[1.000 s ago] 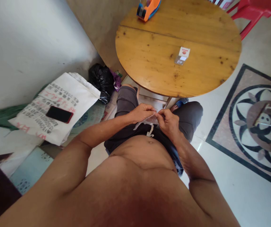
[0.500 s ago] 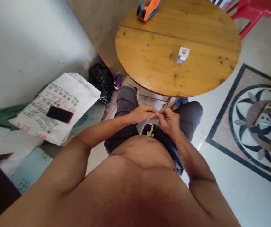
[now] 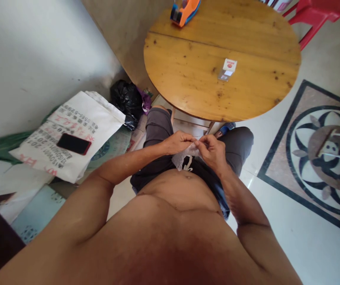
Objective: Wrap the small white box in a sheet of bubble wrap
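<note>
Low over my lap, a whitish, translucent piece of bubble wrap (image 3: 178, 159) hangs between my two hands. My left hand (image 3: 179, 142) pinches its upper edge between thumb and fingers. Close beside it, my right hand (image 3: 214, 149) is closed on the same edge, with the fingertips of both hands almost touching. Part of the bubble wrap is hidden behind the right fingers. Just below it, the white drawstring (image 3: 188, 164) of the dark shorts shows.
A round wooden table (image 3: 187, 85) stands ahead, bearing a small white and grey box (image 3: 228, 67) and an orange tape dispenser (image 3: 186, 12). To the left, a phone (image 3: 74, 143) lies on white printed sacks (image 3: 99, 114) near a black plastic bag (image 3: 125, 101). A red chair (image 3: 318, 16) is far right.
My fingertips shift very slightly along the edge of the bubble wrap, which hangs a little differently. The whole view drifts slightly; nothing else moves.
</note>
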A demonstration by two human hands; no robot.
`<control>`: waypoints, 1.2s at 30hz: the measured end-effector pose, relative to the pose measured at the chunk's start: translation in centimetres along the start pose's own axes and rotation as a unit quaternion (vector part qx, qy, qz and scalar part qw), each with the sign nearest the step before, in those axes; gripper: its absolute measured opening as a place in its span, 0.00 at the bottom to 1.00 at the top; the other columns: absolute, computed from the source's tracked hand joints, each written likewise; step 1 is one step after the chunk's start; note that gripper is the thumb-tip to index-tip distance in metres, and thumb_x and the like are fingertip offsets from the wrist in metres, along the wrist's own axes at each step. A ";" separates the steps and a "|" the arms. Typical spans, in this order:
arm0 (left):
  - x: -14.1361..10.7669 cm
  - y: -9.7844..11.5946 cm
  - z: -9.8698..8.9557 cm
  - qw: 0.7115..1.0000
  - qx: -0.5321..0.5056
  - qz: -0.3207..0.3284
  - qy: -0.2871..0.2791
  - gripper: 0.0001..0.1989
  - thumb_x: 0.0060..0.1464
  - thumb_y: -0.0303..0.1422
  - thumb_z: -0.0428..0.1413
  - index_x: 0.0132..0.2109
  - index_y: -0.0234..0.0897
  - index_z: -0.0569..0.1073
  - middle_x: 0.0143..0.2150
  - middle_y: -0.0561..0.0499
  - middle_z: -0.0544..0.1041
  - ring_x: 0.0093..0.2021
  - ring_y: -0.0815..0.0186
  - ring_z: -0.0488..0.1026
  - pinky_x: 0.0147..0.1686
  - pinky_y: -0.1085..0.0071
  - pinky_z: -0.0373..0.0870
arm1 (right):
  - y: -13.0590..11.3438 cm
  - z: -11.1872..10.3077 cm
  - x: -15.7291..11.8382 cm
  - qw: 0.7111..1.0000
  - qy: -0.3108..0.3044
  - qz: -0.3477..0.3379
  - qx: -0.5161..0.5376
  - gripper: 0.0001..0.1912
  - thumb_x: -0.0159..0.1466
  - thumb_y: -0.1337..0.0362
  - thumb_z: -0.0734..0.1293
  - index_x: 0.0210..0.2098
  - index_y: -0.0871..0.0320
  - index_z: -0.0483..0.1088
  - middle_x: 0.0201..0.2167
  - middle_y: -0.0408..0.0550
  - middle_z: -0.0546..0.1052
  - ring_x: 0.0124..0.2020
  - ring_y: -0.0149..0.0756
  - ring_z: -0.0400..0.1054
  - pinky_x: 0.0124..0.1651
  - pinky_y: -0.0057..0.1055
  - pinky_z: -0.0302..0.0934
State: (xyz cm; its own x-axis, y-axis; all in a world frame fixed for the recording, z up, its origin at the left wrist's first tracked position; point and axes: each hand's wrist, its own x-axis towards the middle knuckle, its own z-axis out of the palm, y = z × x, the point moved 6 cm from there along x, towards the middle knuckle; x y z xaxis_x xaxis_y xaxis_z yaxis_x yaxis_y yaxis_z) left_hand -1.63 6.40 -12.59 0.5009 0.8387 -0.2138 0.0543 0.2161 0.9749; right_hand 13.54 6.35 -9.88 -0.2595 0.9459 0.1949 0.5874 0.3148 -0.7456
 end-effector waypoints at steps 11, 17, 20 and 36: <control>0.1 0.0 0.3 0.998 0.021 -0.005 -0.055 0.17 0.57 0.44 0.59 0.35 0.30 0.79 0.27 0.56 0.72 0.28 0.72 0.68 0.31 0.77 0.64 | -1.1 -0.2 -0.5 0.996 0.048 -0.065 -0.040 0.10 0.67 0.58 0.67 0.32 0.54 0.76 0.29 0.46 0.80 0.30 0.36 0.73 0.36 0.33 0.66; -0.1 0.0 0.0 0.995 -0.050 -0.035 -0.080 0.21 0.55 0.47 0.64 0.41 0.29 0.81 0.32 0.51 0.77 0.31 0.70 0.72 0.34 0.74 0.68 | -1.4 -0.8 -0.6 0.991 0.072 -0.098 -0.057 0.09 0.67 0.60 0.66 0.31 0.54 0.74 0.27 0.45 0.78 0.28 0.35 0.72 0.33 0.32 0.64; -0.1 0.4 -0.6 0.996 -0.063 -0.019 -0.053 0.22 0.56 0.48 0.64 0.42 0.29 0.82 0.36 0.46 0.81 0.38 0.64 0.77 0.42 0.69 0.74 | -1.3 -1.3 -0.5 0.986 0.084 -0.115 -0.081 0.08 0.68 0.60 0.66 0.32 0.54 0.73 0.27 0.45 0.77 0.29 0.36 0.72 0.33 0.32 0.64; 1.7 3.5 -0.7 1.000 -0.010 0.005 -0.022 0.05 0.49 0.27 0.64 0.36 0.31 0.81 0.30 0.53 0.81 0.32 0.71 0.77 0.38 0.76 0.74 | -2.0 -2.6 1.5 0.986 0.060 -0.140 -0.061 0.08 0.68 0.59 0.67 0.33 0.54 0.73 0.28 0.45 0.78 0.29 0.35 0.71 0.34 0.32 0.63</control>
State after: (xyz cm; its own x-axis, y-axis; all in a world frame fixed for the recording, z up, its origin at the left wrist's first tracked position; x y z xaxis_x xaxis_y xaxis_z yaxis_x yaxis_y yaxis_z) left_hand -1.25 8.91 -9.60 0.5383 0.8186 -0.2006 0.0318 0.2181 0.9754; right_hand 13.95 7.33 -6.49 -0.3369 0.8203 0.4622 0.5946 0.5660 -0.5710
